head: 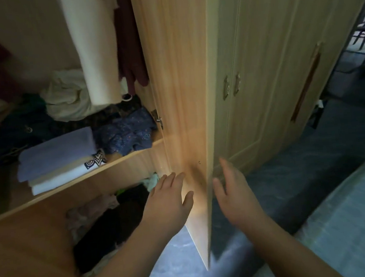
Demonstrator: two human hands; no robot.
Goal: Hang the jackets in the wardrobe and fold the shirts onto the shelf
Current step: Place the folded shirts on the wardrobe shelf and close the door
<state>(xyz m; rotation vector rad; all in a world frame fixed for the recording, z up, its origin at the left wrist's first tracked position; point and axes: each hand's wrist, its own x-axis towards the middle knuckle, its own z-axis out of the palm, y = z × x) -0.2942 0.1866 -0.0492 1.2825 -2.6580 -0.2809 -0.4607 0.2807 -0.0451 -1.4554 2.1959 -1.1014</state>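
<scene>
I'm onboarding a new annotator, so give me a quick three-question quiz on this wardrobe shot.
1. True or false: the left hand and the right hand each hold clothing.
2. The left hand is on which side of the open door: A inner, B outer?
3. Fill in: the folded stack lies on the ____.
Key: 1 false; 2 A; 3 shelf.

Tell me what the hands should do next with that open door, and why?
Probably push the door shut with the right hand, drawing the left hand clear: folded shirts lie stacked on the shelf, a garment hangs above, and both open hands flank the door's edge.
</scene>
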